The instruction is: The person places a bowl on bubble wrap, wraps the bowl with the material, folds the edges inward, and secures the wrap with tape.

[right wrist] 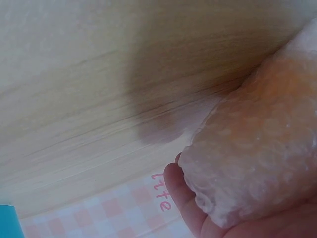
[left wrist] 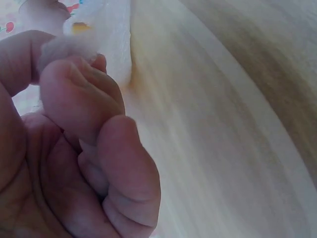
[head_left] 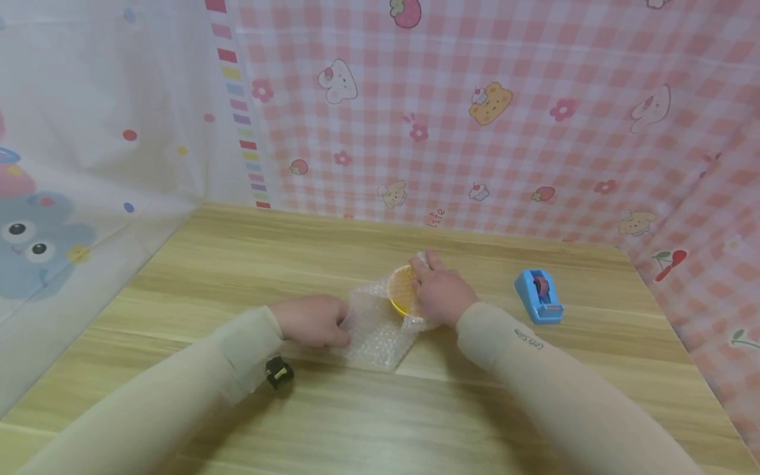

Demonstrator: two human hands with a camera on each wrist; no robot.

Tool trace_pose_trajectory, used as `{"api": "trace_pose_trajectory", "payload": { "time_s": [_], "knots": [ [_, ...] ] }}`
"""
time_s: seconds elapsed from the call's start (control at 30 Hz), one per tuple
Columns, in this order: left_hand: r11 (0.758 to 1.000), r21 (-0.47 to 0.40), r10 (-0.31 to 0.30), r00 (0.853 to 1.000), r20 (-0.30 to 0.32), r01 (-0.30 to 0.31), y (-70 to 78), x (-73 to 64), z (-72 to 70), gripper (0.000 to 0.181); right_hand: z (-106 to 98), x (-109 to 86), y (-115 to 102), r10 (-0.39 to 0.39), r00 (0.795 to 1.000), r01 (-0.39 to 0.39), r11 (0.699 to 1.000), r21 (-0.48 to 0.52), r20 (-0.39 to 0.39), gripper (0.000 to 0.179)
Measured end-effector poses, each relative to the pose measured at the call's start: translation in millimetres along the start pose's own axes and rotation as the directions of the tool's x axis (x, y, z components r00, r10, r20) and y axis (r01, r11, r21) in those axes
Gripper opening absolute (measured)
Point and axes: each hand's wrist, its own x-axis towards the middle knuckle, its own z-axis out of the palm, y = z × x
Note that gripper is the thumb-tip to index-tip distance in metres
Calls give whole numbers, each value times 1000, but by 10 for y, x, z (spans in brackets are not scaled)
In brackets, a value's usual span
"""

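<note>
In the head view a sheet of clear bubble wrap (head_left: 377, 340) lies around a round yellow-rimmed item (head_left: 400, 290) near the middle of the table. My left hand (head_left: 311, 321) pinches the wrap's left edge between thumb and fingers; the left wrist view shows a crumpled bit of wrap (left wrist: 69, 49) at the fingertips. On the other side, my right hand (head_left: 444, 293) grips the item through the wrap. Up close in the right wrist view, orange shows through the bubbles, and the fingers (right wrist: 185, 198) curl round the wrapped end. The wrap and my right hand partly hide the item.
A blue tape dispenser (head_left: 537, 300) with a reddish roll stands to the right of my right hand. Beside the left sleeve is a small black boxy thing (head_left: 279, 373) with a yellowish mark. A pink checked cloth (head_left: 445, 152) hangs behind the wooden table (head_left: 380, 422).
</note>
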Motion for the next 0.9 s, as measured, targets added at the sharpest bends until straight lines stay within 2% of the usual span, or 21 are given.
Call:
{"api": "trace_pose_trajectory", "payload": {
  "time_s": [0.43,0.9],
  "knots": [
    [996,5,91,995,-34,-91,35,-8,-60,18,-29,-15,-19,24,1000,-24,999,41,11,57],
    [975,-67,199,969,-148,-211,113,31,-87,15,-25,-15,-19,-2,1000,2,1000,21,1,56]
  ]
}}
